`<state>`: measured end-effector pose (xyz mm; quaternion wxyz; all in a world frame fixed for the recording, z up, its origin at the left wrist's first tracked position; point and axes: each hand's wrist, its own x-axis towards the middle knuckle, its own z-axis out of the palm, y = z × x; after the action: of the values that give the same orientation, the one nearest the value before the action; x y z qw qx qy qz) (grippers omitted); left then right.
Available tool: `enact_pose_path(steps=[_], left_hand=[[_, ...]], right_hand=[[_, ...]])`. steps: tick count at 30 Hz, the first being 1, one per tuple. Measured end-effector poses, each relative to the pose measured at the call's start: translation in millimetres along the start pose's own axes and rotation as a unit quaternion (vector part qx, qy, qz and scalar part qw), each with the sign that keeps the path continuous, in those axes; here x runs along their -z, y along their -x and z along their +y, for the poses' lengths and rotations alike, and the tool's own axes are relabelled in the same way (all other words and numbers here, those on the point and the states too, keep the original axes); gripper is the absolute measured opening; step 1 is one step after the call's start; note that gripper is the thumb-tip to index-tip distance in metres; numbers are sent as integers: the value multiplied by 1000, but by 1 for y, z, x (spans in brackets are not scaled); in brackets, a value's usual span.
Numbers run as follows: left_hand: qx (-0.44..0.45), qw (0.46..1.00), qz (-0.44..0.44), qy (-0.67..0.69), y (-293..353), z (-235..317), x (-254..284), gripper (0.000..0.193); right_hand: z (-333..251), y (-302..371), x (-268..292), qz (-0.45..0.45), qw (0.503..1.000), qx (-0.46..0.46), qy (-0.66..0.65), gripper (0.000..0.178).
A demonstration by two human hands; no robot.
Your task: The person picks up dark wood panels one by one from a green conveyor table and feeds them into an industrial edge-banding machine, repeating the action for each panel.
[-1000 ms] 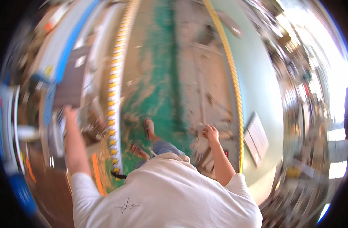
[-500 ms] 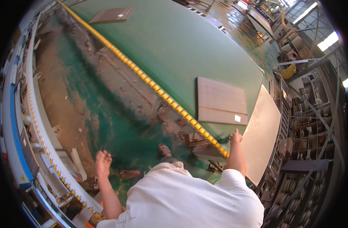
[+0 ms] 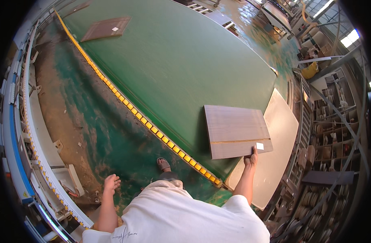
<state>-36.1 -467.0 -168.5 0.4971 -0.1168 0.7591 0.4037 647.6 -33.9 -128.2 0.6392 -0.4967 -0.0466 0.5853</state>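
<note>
A flat grey-brown wood-grain board [image 3: 236, 125], with a thin tan stripe and a small white label, is at the near end of the green conveyor belt [image 3: 165, 69]. My right hand [image 3: 250, 158] grips its near edge beside the label, thumb on top and the other fingers mostly hidden underneath. The board looks slightly raised, with a dark shadow along its left side, and its right end overlaps the pale end plate [image 3: 278, 162]. Away to the left, my left hand [image 3: 112, 183] hangs over the floor, open and holding nothing, its fingers loosely bent.
Another brown labelled board [image 3: 106, 29] lies farther up the belt. Yellow blocks [image 3: 153, 130] line the belt's left edge. A long white-and-blue machine rail [image 3: 31, 121] curves along the left. Storage racks [image 3: 335, 137] with pigeonholes stand on the right.
My right hand has reached the near board and taken hold of its edge. That board has shifted nearer and appears tilted. The farther board appears lower and more to the left.
</note>
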Motion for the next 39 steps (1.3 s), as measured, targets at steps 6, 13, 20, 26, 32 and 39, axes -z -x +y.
enact_pose_path(steps=[6,13,20,26,32,39], left_hand=[[-95,992,-67,41,49,82,-59,37],[-225,934,-242,134,134,154,-70,75],[-240,854,317,335,140,17,149,65],[-60,763,485,422,172,-198,286,67],[56,618,555,554,189,-287,360,62],[38,528,543,652,165,-279,438,59]], right_hand=[[8,67,-75,-145,989,27,-18,8],[147,260,-260,-369,917,-70,133,36],[336,456,-286,-523,764,-326,190,29],[470,610,-275,-540,635,-410,370,20],[646,773,-263,-571,433,-464,521,25],[798,872,-268,-590,348,-507,524,50]])
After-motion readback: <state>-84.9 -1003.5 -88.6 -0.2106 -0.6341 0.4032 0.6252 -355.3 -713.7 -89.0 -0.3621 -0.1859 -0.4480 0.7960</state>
